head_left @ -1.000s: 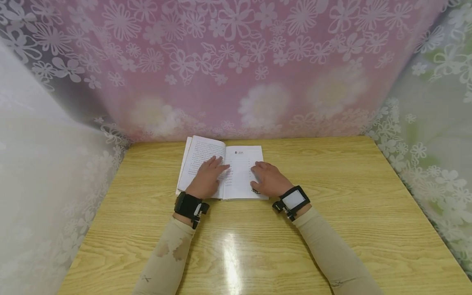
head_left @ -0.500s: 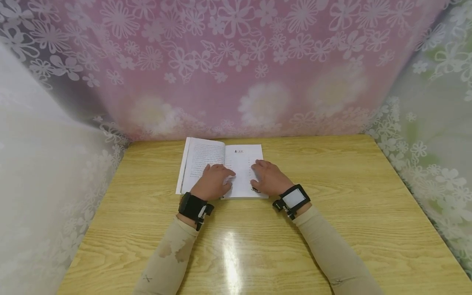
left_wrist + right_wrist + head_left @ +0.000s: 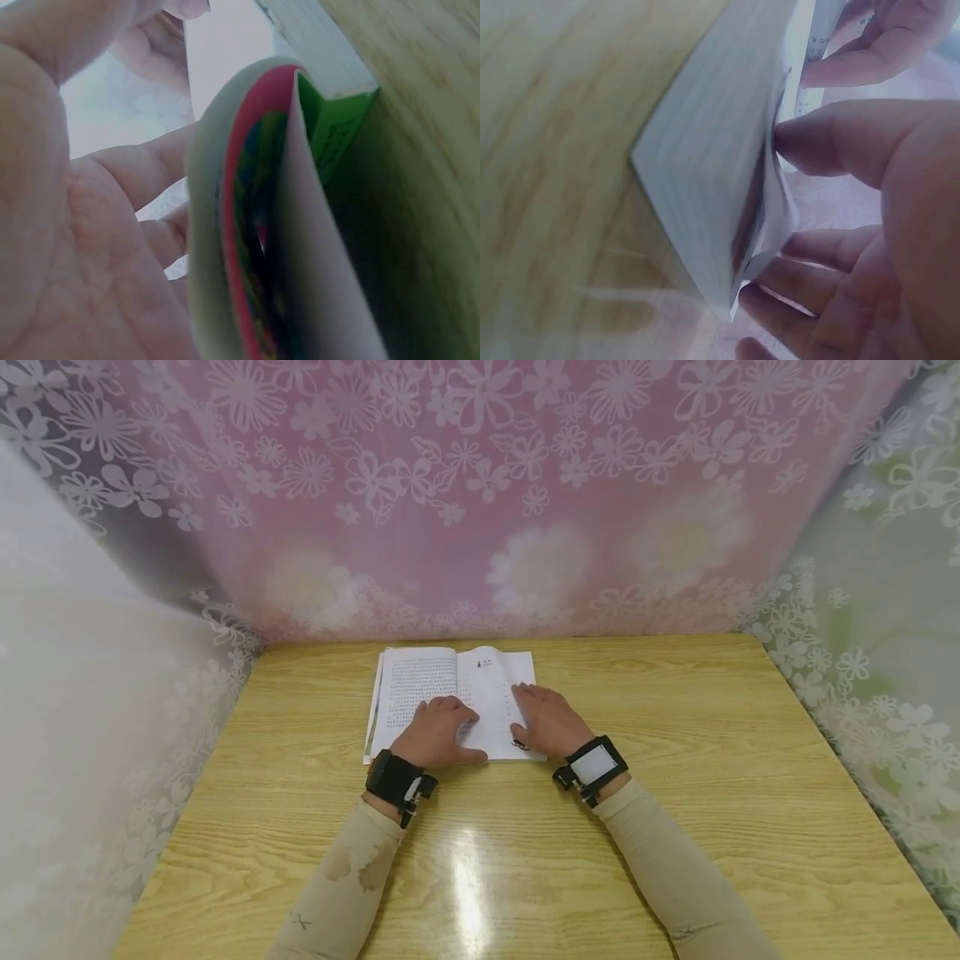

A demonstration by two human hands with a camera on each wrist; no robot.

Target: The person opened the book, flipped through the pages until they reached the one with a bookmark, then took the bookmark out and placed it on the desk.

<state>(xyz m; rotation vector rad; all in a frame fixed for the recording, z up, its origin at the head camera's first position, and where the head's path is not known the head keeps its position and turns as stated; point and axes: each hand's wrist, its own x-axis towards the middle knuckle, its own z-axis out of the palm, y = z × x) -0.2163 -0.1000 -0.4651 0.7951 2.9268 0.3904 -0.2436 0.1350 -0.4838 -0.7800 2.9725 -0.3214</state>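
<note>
An open book (image 3: 416, 672) with printed white pages lies near the table's far edge. My left hand (image 3: 438, 732) rests across its lower left page, with the thumb stretched out along the bottom edge by the spine. The left wrist view shows the curved pages and a green cover part (image 3: 341, 131) beside that hand's extended fingers. At the right side, my right hand (image 3: 553, 724) pinches the top page (image 3: 778, 214) between thumb and fingers. That page bulges up from the thick page block (image 3: 705, 157).
The book lies on a wood-grain table (image 3: 675, 710). A pink floral curtain (image 3: 420, 568) hangs behind it, with pale floral curtains along both sides. Each wrist wears a black strap with a small camera, such as the left wrist strap (image 3: 396, 779).
My left hand has moved down and right over the book, and its thumb has spread out. The left pages have settled flatter. The right page has bulged up beside my nearly still right hand.
</note>
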